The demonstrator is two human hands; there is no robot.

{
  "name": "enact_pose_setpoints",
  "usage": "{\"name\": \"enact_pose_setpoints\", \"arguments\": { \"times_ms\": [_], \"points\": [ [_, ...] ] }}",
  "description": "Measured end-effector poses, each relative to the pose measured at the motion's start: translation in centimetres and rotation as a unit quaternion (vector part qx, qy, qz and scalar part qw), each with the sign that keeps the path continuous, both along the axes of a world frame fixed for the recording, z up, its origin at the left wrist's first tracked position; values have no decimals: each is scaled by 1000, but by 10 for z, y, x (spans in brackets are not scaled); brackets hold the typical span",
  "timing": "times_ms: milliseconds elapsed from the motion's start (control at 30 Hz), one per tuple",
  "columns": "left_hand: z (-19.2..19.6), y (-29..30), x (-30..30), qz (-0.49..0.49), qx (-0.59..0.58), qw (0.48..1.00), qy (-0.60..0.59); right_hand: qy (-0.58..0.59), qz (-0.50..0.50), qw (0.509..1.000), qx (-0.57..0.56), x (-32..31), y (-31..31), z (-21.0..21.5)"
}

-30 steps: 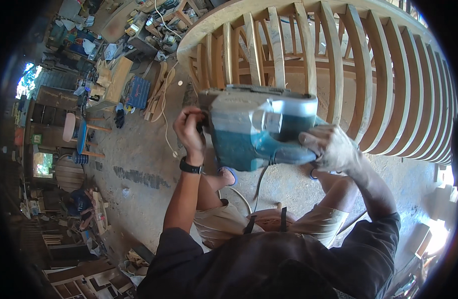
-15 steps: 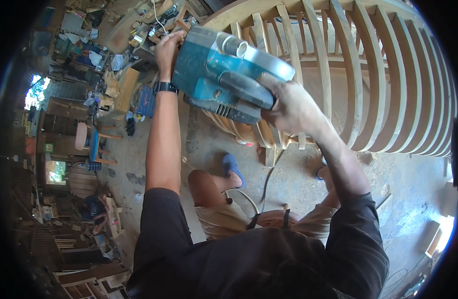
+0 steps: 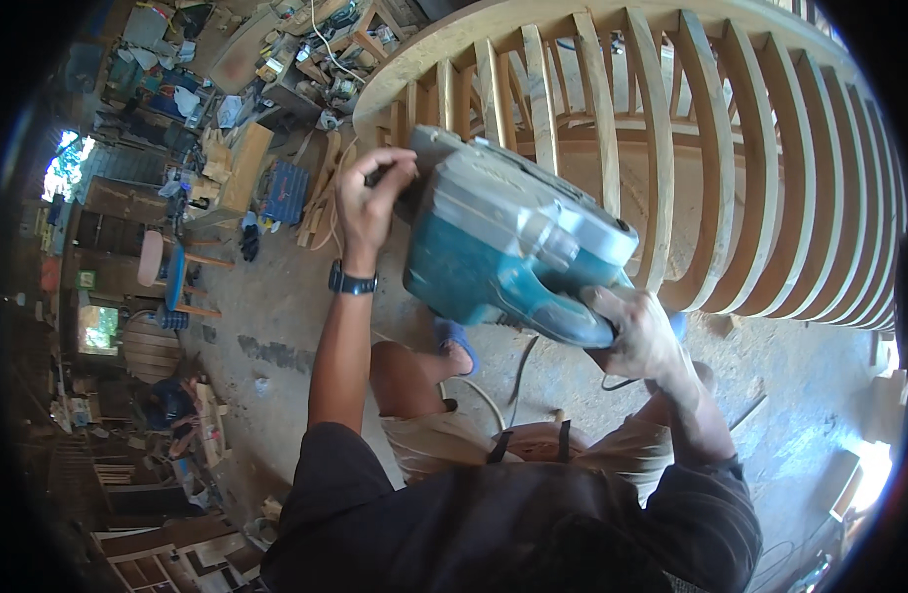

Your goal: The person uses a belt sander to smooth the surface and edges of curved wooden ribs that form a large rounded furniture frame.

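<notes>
A teal and grey belt sander [image 3: 464, 247] is held up in front of my body, tilted, covering part of the wooden slats behind it. My right hand [image 3: 640, 334] wraps round its rear handle. At the other end my left hand [image 3: 367, 212], with a dark watch on the wrist, curls its fingers at the sander's front grip, which is mostly hidden. Beyond the tool stands a large curved wooden frame [image 3: 429, 49] with a row of bowed slats [image 3: 711, 168]. Whether the sander touches the frame I cannot tell.
A cord [image 3: 489, 403] runs over the concrete floor [image 3: 266, 390] by my legs. Wood strips [image 3: 321, 198] and a blue crate [image 3: 286, 193] lie to the left, near a blue chair [image 3: 180, 277]. A cluttered bench [image 3: 306, 69] stands at the far left.
Both hands have brought the sander closer to my body and slightly right, turning it so more of its top shows. More of the frame's left end is uncovered.
</notes>
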State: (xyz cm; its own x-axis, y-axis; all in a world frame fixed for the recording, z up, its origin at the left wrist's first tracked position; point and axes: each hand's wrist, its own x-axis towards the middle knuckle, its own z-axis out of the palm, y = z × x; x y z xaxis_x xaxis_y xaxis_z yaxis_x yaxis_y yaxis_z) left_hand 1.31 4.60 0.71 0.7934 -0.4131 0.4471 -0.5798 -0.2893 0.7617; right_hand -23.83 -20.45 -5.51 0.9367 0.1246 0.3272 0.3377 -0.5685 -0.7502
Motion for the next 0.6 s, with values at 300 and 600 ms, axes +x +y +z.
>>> {"name": "enact_pose_setpoints", "arguments": {
  "times_ms": [300, 600],
  "points": [
    [-122, 24, -101, 46, -241, 968, 48, -136, -68, 980, -126, -28, -26, 0],
    [-160, 29, -119, 66, -393, 915, 61, -207, 64, 962, -167, 25, -49, 25]
  ]
}}
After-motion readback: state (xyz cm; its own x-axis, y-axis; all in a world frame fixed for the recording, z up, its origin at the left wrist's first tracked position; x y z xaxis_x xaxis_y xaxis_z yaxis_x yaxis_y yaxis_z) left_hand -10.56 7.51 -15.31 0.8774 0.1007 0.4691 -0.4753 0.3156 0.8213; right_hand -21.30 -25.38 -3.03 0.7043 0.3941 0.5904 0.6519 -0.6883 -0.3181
